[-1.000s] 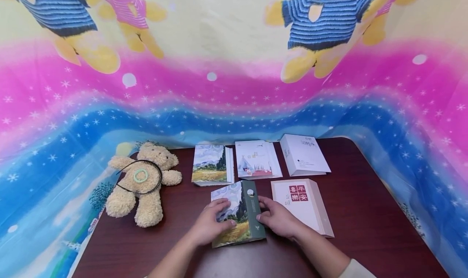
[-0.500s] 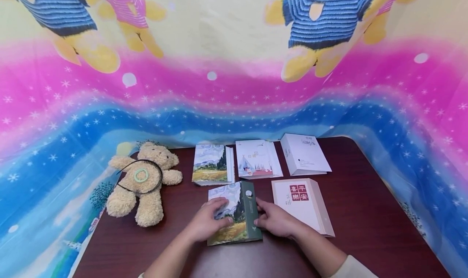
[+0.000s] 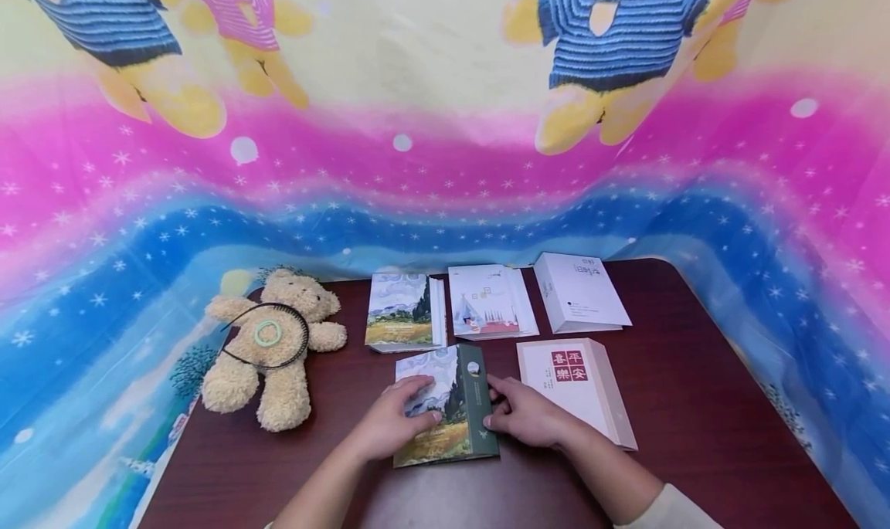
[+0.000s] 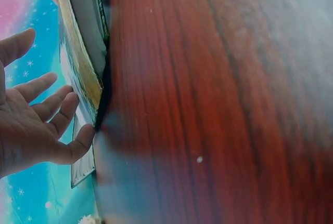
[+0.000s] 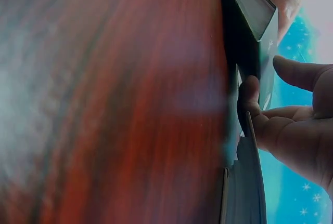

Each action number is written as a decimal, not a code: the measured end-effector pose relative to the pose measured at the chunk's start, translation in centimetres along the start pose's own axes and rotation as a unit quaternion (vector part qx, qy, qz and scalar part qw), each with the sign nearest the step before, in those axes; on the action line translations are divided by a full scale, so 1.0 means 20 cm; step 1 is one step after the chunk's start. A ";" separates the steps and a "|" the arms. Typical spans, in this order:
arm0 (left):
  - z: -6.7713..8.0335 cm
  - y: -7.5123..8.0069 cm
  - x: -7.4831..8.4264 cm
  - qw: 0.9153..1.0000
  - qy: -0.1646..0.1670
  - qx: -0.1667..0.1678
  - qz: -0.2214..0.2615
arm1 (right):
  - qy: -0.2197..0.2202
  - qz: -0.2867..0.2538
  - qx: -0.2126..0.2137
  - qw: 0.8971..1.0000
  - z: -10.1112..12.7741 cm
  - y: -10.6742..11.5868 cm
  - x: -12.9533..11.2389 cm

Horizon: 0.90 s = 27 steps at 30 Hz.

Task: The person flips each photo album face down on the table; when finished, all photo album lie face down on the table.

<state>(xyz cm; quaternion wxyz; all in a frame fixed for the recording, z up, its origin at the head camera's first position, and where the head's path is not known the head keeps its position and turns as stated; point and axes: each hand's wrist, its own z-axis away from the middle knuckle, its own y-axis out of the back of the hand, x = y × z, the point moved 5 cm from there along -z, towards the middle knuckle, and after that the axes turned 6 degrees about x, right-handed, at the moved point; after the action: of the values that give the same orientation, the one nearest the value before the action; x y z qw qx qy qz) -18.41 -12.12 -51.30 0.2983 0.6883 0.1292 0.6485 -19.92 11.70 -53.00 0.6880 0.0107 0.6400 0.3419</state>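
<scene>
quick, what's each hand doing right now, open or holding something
Left hand: open, straight fingers resting flat on the cover of the painted book.
Right hand: open, relaxed fingers touching the book's green right edge.

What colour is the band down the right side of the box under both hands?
Dark green, beside a painted landscape, on the box; the head view shows it best.

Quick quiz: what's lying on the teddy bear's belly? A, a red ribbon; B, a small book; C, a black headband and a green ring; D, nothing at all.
C: the head view shows a black headband looped across the teddy bear, with a green ring inside it.
</scene>
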 end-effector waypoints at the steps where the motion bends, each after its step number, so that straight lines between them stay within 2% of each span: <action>1: 0.00 0.00 0.00 1.000 0.001 -0.002 0.000 | -0.001 -0.004 -0.002 1.000 0.00 0.00 0.00; 6: 0.01 0.00 0.01 1.000 0.006 -0.008 -0.002 | -0.006 -0.026 -0.018 0.999 0.02 0.01 0.00; 13: 0.01 0.00 0.02 1.000 0.004 -0.018 -0.002 | 0.006 -0.003 -0.014 1.000 0.04 0.03 -0.02; 27: -0.01 -0.01 0.05 0.998 0.005 -0.052 0.020 | 0.016 -0.017 -0.015 1.000 0.06 0.04 -0.04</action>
<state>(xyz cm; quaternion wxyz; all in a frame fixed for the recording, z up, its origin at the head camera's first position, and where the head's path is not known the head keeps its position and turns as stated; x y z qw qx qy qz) -18.43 -11.27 -50.66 0.3203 0.6709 0.0828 0.6637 -19.23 12.42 -51.73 0.6831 -0.0162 0.6461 0.3400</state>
